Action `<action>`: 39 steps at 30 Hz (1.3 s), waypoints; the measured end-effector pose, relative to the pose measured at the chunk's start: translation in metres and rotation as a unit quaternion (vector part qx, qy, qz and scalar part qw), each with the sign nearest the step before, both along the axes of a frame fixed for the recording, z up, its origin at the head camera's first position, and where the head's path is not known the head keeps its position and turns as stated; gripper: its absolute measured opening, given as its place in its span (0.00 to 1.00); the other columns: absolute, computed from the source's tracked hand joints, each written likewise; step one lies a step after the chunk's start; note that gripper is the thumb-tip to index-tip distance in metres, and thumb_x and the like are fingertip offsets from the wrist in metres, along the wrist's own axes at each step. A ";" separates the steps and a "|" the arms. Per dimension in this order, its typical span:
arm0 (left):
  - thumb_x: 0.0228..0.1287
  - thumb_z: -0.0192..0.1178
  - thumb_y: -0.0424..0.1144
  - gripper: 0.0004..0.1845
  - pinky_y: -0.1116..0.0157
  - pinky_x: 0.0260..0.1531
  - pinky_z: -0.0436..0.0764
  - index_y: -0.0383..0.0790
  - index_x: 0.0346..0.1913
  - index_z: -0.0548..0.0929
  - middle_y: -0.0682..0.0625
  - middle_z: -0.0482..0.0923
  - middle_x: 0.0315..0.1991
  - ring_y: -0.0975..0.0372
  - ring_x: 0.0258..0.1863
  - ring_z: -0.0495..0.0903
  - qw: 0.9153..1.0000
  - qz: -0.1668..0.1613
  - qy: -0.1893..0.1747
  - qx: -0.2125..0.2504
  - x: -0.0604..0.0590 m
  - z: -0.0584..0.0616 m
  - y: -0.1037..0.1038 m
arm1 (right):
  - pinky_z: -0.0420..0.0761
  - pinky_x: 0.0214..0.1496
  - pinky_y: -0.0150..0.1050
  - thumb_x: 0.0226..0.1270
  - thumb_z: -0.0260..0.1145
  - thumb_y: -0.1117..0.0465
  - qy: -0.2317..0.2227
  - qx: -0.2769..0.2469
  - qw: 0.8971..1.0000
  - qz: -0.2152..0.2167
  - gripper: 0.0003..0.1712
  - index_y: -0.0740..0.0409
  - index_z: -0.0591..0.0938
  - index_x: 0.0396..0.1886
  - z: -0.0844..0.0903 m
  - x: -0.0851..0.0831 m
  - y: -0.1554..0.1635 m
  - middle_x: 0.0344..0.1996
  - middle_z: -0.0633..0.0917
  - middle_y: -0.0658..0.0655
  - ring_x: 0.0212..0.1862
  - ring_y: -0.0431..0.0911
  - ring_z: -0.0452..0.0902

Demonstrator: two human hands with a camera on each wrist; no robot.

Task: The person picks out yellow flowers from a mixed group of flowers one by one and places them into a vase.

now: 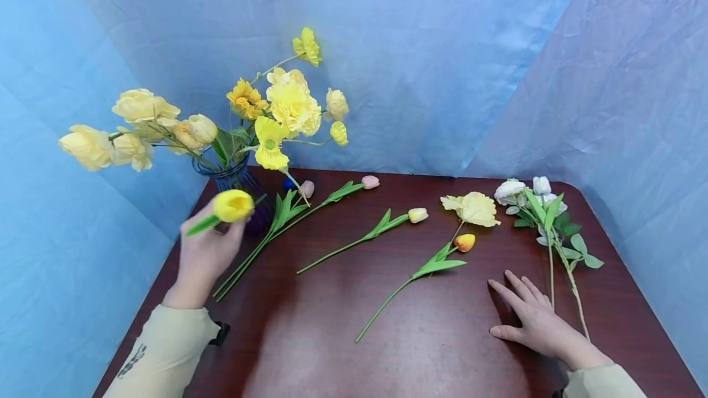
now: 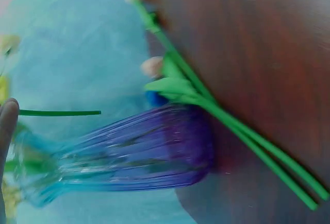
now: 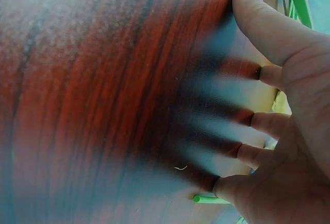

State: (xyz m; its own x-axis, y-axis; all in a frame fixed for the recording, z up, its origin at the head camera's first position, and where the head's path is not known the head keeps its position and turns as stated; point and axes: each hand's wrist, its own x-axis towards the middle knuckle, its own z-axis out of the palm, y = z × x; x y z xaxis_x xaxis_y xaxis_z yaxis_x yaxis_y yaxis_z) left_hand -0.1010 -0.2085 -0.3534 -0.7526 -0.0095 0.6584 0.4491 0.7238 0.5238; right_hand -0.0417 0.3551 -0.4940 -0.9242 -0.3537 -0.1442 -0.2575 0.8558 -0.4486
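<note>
Left hand (image 1: 207,250) pinching yellow tulip (image 1: 233,205) beside blue vase (image 1: 235,182); right hand (image 1: 535,318) flat, fingers spread, on table (image 1: 332,349), near white flower stems (image 1: 564,275)

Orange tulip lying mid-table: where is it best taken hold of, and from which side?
Probably the bare lower stem of the orange tulip, below its leaves, pinched from above. It lies flat with the stem end pointing toward the person, apart from other stems, and nearest the right hand.

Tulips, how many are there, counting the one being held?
5: a yellow tulip held in the left hand, two pink tulips beside the vase, a white tulip mid-table, an orange tulip further right. None seems hidden.
</note>
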 end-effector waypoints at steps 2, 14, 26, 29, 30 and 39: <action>0.65 0.66 0.26 0.07 0.80 0.38 0.80 0.31 0.45 0.87 0.43 0.88 0.38 0.74 0.33 0.84 0.997 -0.002 -0.013 0.080 -0.002 0.012 -0.003 | 0.57 0.59 0.79 0.56 0.77 0.40 -0.003 0.003 1.000 0.000 0.51 0.57 0.69 0.74 0.000 -0.001 0.000 0.73 0.59 0.78 0.70 0.81 0.51; 0.64 0.67 0.26 0.09 0.66 0.38 0.87 0.20 0.43 0.85 0.36 0.88 0.36 0.59 0.29 0.89 0.932 0.003 0.121 0.343 0.001 0.076 -0.008 | 0.56 0.59 0.80 0.56 0.77 0.39 -0.012 0.002 1.000 -0.005 0.52 0.57 0.69 0.75 0.000 -0.002 -0.001 0.74 0.58 0.77 0.71 0.81 0.50; 0.68 0.68 0.40 0.10 0.73 0.35 0.84 0.38 0.46 0.88 0.57 0.88 0.35 0.68 0.26 0.87 0.962 0.143 -0.027 0.229 -0.022 0.074 -0.023 | 0.57 0.58 0.82 0.57 0.76 0.39 -0.014 0.005 1.000 -0.006 0.52 0.57 0.69 0.75 0.002 -0.002 -0.001 0.74 0.58 0.77 0.71 0.81 0.50; 0.68 0.69 0.43 0.10 0.76 0.30 0.82 0.42 0.46 0.88 0.59 0.88 0.34 0.71 0.22 0.85 0.963 0.166 -0.058 0.204 -0.029 0.074 -0.025 | 0.57 0.57 0.82 0.57 0.76 0.39 -0.014 0.006 1.000 -0.005 0.52 0.57 0.69 0.75 0.002 -0.002 -0.001 0.74 0.58 0.77 0.70 0.81 0.51; 0.68 0.68 0.43 0.10 0.76 0.29 0.82 0.42 0.47 0.88 0.59 0.88 0.35 0.72 0.21 0.84 0.964 0.169 -0.064 0.193 -0.031 0.074 -0.025 | 0.57 0.57 0.83 0.57 0.76 0.39 -0.015 0.007 1.000 -0.005 0.52 0.57 0.69 0.75 0.002 -0.001 -0.001 0.74 0.58 0.76 0.70 0.81 0.51; 0.75 0.61 0.43 0.14 0.76 0.18 0.76 0.37 0.51 0.87 0.38 0.88 0.43 0.75 0.14 0.76 0.971 0.188 -0.136 0.063 -0.058 0.058 -0.023 | 0.56 0.57 0.82 0.56 0.76 0.39 -0.024 0.004 1.000 -0.010 0.52 0.58 0.69 0.75 0.004 -0.001 0.000 0.74 0.58 0.77 0.71 0.81 0.50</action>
